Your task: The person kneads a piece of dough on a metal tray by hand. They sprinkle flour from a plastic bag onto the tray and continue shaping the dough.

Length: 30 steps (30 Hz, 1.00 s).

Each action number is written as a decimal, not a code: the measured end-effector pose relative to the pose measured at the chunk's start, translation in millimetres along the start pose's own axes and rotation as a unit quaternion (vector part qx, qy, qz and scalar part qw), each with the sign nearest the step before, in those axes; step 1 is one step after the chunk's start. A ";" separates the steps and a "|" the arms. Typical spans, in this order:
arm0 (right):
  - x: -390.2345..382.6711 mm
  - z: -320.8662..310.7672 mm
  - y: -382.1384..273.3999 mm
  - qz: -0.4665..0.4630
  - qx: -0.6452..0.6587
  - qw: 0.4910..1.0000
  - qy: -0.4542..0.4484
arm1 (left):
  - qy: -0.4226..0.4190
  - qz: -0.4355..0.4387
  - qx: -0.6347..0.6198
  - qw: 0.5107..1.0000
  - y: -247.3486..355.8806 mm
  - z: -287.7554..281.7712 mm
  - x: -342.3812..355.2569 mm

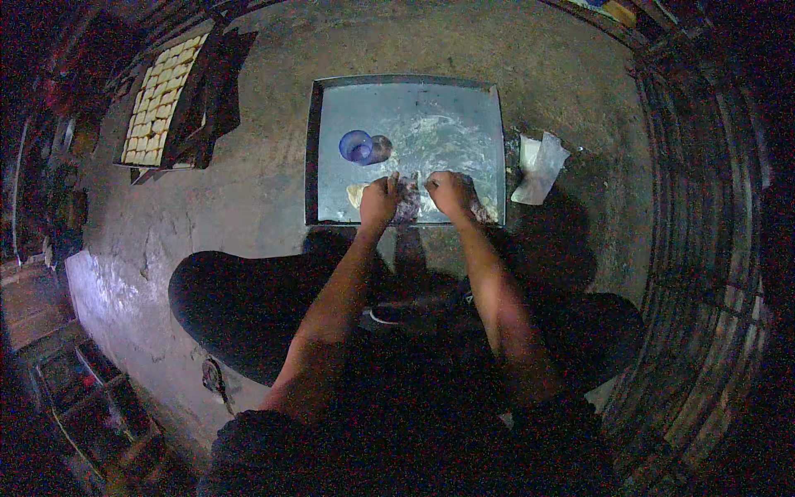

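A square metal tray [406, 79] dusted with white powder sits on the floor before my crossed legs. Inside it, toward the back left, stands a translucent blue cup [356, 147]. My left hand [379, 199] is at the tray's front, fingers closed, beside a pale, dough-like piece [356, 195] that it partly covers. Just to its right, my right hand [450, 192] bends over the tray with fingertips pinched together. Whatever either hand holds is too small or hidden to name. Dark shadows fall beneath and between them.
At upper left, a tray of rows of pale rectangular pieces [161, 99] rests on a dark support. A white plastic sheet or bag [538, 170] lies right of my tray. Wooden crates [91, 389] stand at lower left; long slatted bars [704, 290] line the right side.
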State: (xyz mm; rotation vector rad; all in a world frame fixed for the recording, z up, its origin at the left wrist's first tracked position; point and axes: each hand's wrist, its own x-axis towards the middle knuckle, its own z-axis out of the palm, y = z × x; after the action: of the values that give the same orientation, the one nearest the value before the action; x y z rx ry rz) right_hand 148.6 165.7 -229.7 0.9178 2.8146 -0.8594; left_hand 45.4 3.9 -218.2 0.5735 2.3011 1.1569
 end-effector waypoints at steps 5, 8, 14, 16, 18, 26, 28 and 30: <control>2.0 4.7 6.0 -0.072 0.048 0.995 0.042 | -0.047 0.075 0.062 0.994 -8.6 -2.2 -2.2; 8.9 -5.2 -10.3 -0.116 0.018 0.993 0.017 | -0.080 0.105 0.063 0.989 -23.1 -1.0 -7.3; 50.4 27.6 -30.4 -0.181 -0.017 0.981 0.066 | -0.072 0.040 0.063 0.995 -8.4 -4.3 -24.5; 57.6 42.5 -35.6 -0.225 -0.008 0.967 0.116 | -0.093 0.014 0.093 0.991 0.3 -7.1 -31.5; 59.5 46.3 -41.2 -0.162 -0.031 0.986 -0.019 | -0.138 -0.008 0.111 0.984 8.5 -14.0 -37.1; 8.6 56.5 12.0 -0.357 -0.119 0.923 -0.084 | -0.169 -0.021 0.080 0.982 -17.9 -5.4 -40.3; 1.5 46.9 39.8 -0.347 -0.048 0.934 -0.066 | -0.151 -0.025 0.072 0.986 -11.1 -0.1 -37.7; 10.9 43.1 79.4 -0.297 0.079 0.950 -0.058 | -0.139 0.038 0.058 0.988 -17.7 15.7 -27.1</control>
State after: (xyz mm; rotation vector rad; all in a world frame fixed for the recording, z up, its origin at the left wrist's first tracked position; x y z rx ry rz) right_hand 179.2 201.7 -307.4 -0.0082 2.9741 -1.1591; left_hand 73.6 -11.6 -234.3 0.8184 2.1303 0.9153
